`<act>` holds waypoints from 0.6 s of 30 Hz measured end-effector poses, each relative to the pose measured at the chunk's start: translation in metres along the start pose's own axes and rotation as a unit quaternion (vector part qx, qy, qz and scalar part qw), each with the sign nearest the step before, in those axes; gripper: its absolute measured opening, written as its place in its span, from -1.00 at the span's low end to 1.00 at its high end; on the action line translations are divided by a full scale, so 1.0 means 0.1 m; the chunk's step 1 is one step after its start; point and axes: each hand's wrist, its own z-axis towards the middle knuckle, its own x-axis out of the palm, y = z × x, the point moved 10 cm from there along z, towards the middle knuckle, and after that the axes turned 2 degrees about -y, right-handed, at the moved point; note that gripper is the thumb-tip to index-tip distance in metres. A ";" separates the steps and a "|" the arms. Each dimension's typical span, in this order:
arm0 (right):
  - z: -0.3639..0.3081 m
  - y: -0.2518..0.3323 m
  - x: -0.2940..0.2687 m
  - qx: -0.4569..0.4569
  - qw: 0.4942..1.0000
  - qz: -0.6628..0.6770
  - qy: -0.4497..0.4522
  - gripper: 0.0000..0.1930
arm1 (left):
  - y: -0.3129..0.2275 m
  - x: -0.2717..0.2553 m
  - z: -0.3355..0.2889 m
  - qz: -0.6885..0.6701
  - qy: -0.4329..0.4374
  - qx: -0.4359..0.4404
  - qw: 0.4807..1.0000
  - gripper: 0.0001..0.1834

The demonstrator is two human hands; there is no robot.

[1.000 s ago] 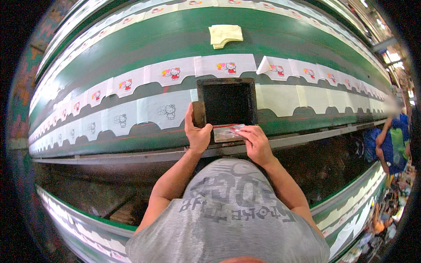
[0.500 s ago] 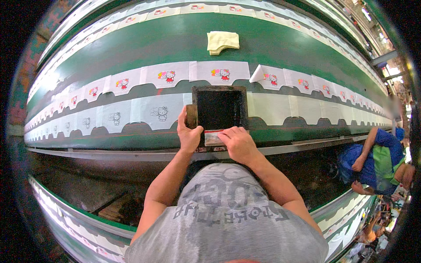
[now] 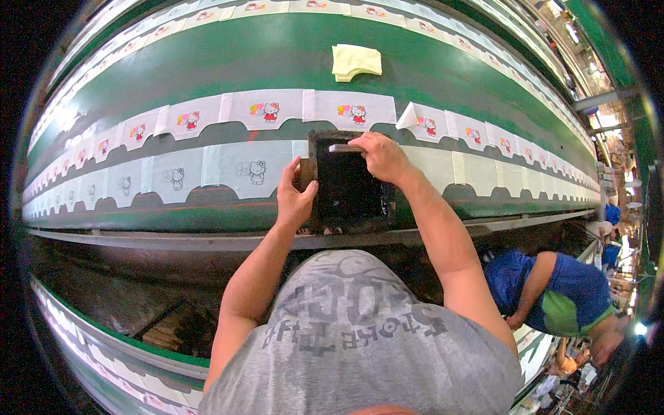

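A dark rectangular screen-printing frame [image 3: 389, 204] lies over the nearer row of fabric pieces, its inside black. My left hand [image 3: 296, 199] is closed around a wooden block [image 3: 307, 171] on the frame's left side. At the frame's far end, my right hand [image 3: 382, 159] grips a flat squeegee [image 3: 344, 148], reaching in over the black mesh. Left of the frame, pale blue pieces [image 3: 250, 172] carry a black outline of a cartoon cat with balloons. Plain pale yellow pieces [image 3: 479, 169] run off to the right. What lies beneath the frame is hidden.
Beyond is a row of white pieces [image 3: 349, 111] with coloured cat prints; one has a folded-up corner [image 3: 407, 114]. A folded yellow cloth stack [image 3: 356, 63] rests on the green table [image 3: 277, 59]. A person in blue and green [image 3: 553, 294] bends at the right.
My right hand has carried the squeegee from the frame's near end to its far end. My left hand stays on the block. The person at right has shifted closer.
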 end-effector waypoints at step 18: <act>-1.03 0.87 0.24 0.001 0.994 -0.010 0.106 -0.49 | -0.18 -0.04 0.18 0.093 0.074 -0.017 0.993 -0.17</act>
